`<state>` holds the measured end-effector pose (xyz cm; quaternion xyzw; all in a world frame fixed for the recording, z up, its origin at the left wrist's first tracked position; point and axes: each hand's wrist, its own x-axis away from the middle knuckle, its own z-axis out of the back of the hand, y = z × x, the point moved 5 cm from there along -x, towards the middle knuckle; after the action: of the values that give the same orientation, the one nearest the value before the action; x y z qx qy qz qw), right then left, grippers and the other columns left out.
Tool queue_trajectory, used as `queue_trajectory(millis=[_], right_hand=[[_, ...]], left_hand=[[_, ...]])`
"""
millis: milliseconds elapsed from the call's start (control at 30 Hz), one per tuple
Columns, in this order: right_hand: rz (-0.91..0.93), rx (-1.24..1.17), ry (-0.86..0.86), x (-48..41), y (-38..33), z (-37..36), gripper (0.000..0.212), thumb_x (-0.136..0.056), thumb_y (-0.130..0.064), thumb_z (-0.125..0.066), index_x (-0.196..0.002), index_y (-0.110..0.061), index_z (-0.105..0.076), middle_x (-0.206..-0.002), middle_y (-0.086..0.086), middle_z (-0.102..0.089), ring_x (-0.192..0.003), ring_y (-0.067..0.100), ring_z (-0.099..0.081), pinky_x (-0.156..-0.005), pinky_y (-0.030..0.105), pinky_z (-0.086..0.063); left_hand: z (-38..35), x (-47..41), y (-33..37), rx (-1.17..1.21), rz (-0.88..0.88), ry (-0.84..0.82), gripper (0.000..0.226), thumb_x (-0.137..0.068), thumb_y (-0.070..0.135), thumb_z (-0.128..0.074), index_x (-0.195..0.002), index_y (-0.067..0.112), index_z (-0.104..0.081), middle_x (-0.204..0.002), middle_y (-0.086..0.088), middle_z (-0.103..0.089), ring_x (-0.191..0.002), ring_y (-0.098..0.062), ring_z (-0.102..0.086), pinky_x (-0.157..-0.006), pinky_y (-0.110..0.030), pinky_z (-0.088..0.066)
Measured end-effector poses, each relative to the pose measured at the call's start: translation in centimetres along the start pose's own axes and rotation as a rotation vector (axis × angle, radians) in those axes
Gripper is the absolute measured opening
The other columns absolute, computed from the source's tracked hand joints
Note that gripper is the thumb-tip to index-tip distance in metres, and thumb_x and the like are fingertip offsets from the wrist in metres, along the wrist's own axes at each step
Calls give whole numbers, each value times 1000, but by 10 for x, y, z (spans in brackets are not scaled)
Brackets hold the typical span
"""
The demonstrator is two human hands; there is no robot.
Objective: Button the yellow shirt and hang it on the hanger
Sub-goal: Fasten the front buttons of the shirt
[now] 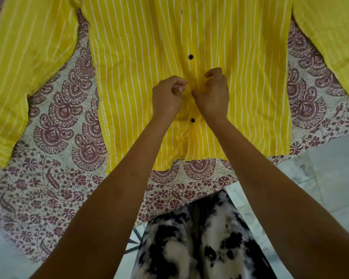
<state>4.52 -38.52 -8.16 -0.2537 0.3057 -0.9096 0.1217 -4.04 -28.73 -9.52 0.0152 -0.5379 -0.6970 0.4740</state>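
A yellow shirt [139, 67] with thin white stripes lies flat, front up, on a patterned bedsheet, sleeves spread to both sides. Its front placket runs down the middle with dark buttons: one [190, 56] above my hands and one [192, 120] below them, both fastened. My left hand [167, 97] pinches the placket fabric from the left. My right hand [212, 93] pinches the same strip from the right, fingers curled. The button between my hands is hidden by my fingers. No hanger is in view.
The cream and maroon paisley bedsheet [54, 121] covers the bed under the shirt and ends near my legs. Pale marble floor [330, 178] shows at the right and bottom. My black-and-white patterned trousers [199, 238] stand against the bed's edge.
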Motion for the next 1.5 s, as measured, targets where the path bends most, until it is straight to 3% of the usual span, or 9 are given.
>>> queue_trajectory(millis=[167,300,500,633,700,767,1000,1300,1500], right_hand=[[-172,-174,1,-15,21,13,18,-82,-9,-57,-96,-3,-68,-85,11,-68,-78,16,-60,-71,24,-44],[-276,-312,-53,-15,43,12,16,-81,-6,-58,-94,-6,-68,-83,6,-63,-79,16,-58,-80,36,-50],[-246,-374,-145,-11,42,12,24,-81,-2,-62,-105,0,-66,-88,7,-62,-83,14,-57,-82,30,-47],[-227,-405,-170,-8,41,11,23,-79,-8,-64,-100,0,-69,-93,14,-70,-83,19,-63,-81,35,-49],[-205,-397,-174,-6,39,13,21,-80,-7,-64,-99,0,-69,-91,12,-69,-77,13,-61,-74,25,-48],[-171,-372,-163,-2,34,14,18,-81,-3,-62,-97,0,-69,-86,10,-68,-69,6,-58,-67,15,-44],[-177,-389,-105,3,31,20,20,-82,-5,-63,-100,2,-69,-97,19,-71,-81,16,-61,-76,28,-48],[-160,-396,-112,3,31,17,16,-82,-8,-64,-95,-1,-69,-69,-6,-60,-62,-3,-53,-67,22,-45],[-139,-441,-129,6,27,16,17,-81,-5,-63,-96,-1,-69,-76,9,-65,-71,17,-62,-73,32,-51]], left_hand=[[-17,-3,8,-70,-72,-56,22,-81,2,-58,-98,8,-70,-92,-5,-71,-81,-5,-63,-74,-10,-48],[-34,2,10,-312,-145,-70,24,-81,15,-63,-104,13,-69,-98,-7,-71,-91,-17,-65,-79,-24,-46],[-42,4,17,-520,-146,-49,11,-84,19,-58,-90,14,-66,-95,-6,-67,-90,-21,-60,-72,-32,-44],[-24,2,22,-294,5,59,8,-79,17,-63,-77,14,-69,-83,-1,-73,-75,-9,-65,-60,-4,-37],[-19,6,28,-227,24,96,9,-79,16,-64,-77,11,-71,-79,-2,-73,-67,-4,-61,-57,1,-35],[-17,10,34,-185,39,111,9,-79,15,-64,-78,10,-72,-75,-4,-73,-64,-4,-61,-57,-1,-36],[-21,18,42,-132,74,68,9,-78,11,-63,-76,8,-71,-72,-9,-72,-69,-19,-69,-75,-37,-56],[-23,23,43,-105,77,57,8,-80,8,-61,-79,9,-69,-64,2,-62,-63,-12,-62,-72,-31,-55],[-19,23,44,-137,70,130,9,-80,10,-61,-79,9,-70,-74,-6,-72,-70,-15,-67,-74,-27,-52]])
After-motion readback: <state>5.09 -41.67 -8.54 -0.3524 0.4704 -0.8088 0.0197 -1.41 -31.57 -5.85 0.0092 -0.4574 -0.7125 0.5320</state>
